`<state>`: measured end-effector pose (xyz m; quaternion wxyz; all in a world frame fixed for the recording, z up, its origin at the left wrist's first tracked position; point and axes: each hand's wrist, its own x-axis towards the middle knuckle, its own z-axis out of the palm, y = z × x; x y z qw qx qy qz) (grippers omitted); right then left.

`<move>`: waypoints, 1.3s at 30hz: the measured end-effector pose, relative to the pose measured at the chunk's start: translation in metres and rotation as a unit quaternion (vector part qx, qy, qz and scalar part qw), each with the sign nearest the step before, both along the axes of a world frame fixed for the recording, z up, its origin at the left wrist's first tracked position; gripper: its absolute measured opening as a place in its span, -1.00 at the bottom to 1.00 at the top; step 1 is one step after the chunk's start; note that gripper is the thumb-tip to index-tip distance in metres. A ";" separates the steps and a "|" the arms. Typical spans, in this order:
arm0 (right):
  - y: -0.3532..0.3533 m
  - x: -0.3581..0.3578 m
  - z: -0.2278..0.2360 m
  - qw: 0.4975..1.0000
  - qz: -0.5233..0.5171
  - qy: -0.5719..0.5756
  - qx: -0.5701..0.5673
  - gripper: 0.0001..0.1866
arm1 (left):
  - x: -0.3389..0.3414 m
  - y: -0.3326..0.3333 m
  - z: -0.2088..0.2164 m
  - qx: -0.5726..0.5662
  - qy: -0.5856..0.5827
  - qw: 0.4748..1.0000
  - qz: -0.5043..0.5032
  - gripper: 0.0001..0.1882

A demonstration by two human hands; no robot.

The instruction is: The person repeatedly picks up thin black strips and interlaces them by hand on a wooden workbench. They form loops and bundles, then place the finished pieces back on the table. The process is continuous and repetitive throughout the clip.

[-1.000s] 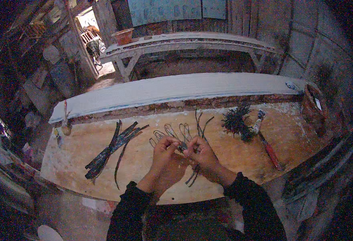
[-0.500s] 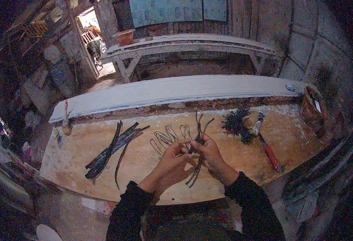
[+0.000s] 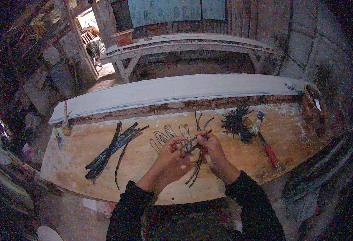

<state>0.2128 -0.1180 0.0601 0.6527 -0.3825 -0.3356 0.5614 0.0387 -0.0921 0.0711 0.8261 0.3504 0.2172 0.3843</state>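
We work at a worn plywood bench. Our left hand & right hand meet over a bundle of thin dark bent wire strands lying mid-bench; both grips are closed tight, pinching strands between fingertips. Looped wire pcs sit just left of the hands. A pile of long dark flat strips lies further left, a red-handled tool to the right.
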 end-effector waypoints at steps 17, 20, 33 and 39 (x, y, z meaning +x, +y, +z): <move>-0.019 0.000 0.022 0.935 -0.016 -0.351 0.049 -0.70 | -0.007 0.020 0.005 0.041 0.087 0.991 0.090 -0.89; -0.004 -0.003 0.004 0.903 -0.120 -0.411 0.047 -0.69 | -0.023 0.039 -0.024 0.298 0.179 0.938 -0.005 -0.87; 0.021 0.027 -0.024 0.873 -0.209 -0.415 0.150 -0.78 | -0.015 0.035 -0.026 0.373 0.273 0.877 0.131 -0.86; -0.008 -0.002 -0.010 0.939 -0.009 -0.328 0.105 -0.80 | -0.010 0.022 0.019 0.118 0.161 0.953 0.227 -0.89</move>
